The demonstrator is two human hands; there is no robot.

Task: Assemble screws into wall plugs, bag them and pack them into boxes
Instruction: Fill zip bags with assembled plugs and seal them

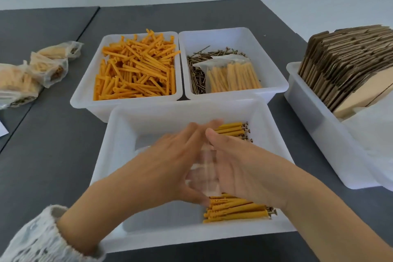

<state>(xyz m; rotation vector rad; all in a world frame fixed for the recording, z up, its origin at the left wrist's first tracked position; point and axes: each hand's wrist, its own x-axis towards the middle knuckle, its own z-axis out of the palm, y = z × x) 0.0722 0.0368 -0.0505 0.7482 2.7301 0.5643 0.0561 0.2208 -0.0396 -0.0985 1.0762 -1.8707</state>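
No writing is legible. Both hands, left [168,166] and right [238,168], fingers extended, press a clear bag [204,168] between them over the near tray [119,155] of assembled plugs [234,208].

Clear bag [203,168] blurred between hands, plugged screws [234,208] partly hidden

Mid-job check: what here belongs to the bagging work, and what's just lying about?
Job:
left hand, right hand, clear bag
assembled plugs
loose plugs
screws
filled bags
flat boxes

Lying about:
white paper, table's left edge
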